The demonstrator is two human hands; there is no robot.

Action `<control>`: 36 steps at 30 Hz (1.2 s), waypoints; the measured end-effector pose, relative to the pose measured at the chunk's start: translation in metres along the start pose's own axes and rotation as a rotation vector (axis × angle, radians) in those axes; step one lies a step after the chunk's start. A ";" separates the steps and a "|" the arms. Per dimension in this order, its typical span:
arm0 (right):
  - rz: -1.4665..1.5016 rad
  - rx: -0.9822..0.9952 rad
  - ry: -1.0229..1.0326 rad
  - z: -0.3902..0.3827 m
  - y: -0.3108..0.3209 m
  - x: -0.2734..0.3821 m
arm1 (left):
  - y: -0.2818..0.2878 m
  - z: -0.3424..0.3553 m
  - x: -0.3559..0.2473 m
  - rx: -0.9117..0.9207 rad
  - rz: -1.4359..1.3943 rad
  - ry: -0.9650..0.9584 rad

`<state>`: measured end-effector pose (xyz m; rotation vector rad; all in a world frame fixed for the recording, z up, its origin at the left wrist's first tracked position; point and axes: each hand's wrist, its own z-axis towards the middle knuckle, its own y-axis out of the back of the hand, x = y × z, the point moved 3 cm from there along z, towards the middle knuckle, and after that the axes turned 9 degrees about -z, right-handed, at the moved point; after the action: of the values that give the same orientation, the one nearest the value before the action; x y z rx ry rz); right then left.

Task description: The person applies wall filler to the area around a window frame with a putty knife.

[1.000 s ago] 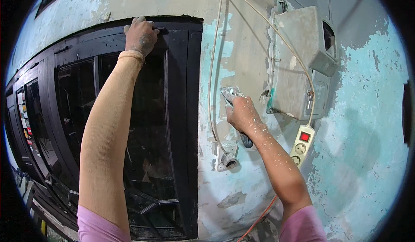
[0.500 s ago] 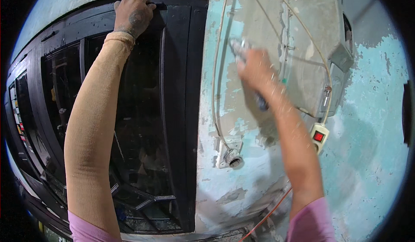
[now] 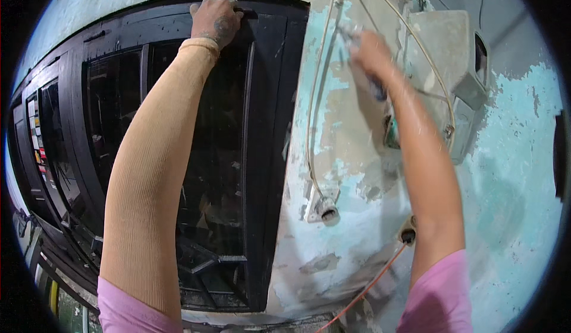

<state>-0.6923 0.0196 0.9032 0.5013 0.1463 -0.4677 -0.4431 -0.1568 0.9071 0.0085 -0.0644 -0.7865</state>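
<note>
My left hand [image 3: 216, 20], its forearm in a tan knitted sleeve, is hooked over the top of a dark wooden frame [image 3: 262, 154] with glass panes. My right hand [image 3: 372, 54] is closed around a scraper [image 3: 379, 89]. Motion blurs the tool; its dark handle end sticks out below the fist. The scraper's front end is up against the wall [image 3: 333, 110], where turquoise paint has peeled in patches to grey-beige plaster. A pale cable [image 3: 312, 124] hangs just left of the scraper.
Right of the fist a grey meter-like box [image 3: 443, 47] is fixed to the wall. Below are a round socket [image 3: 327, 212] on a white plate and a power strip [image 3: 407, 230] with an orange cord [image 3: 375, 280], partly behind my right forearm.
The view has shifted, so everything sits further right. My right hand and the scraper are slightly higher on the wall. The strip's red switch is now out of sight. My left hand keeps its hold.
</note>
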 end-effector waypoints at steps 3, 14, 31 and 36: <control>0.138 0.063 0.098 -0.102 -0.032 0.026 | 0.001 -0.012 0.003 0.069 0.058 0.022; 0.480 0.490 -0.058 -0.295 -0.011 0.080 | 0.006 -0.008 -0.005 0.259 0.111 0.061; 0.934 0.927 -0.042 -0.387 -0.022 0.154 | 0.034 -0.003 -0.016 0.589 0.057 0.119; 0.622 0.914 -0.052 -0.359 -0.012 0.126 | 0.018 -0.001 0.018 0.472 0.135 0.051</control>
<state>-0.5948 0.1376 0.5549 1.3749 -0.2924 0.0987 -0.4177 -0.1568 0.9074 0.4669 -0.1994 -0.6212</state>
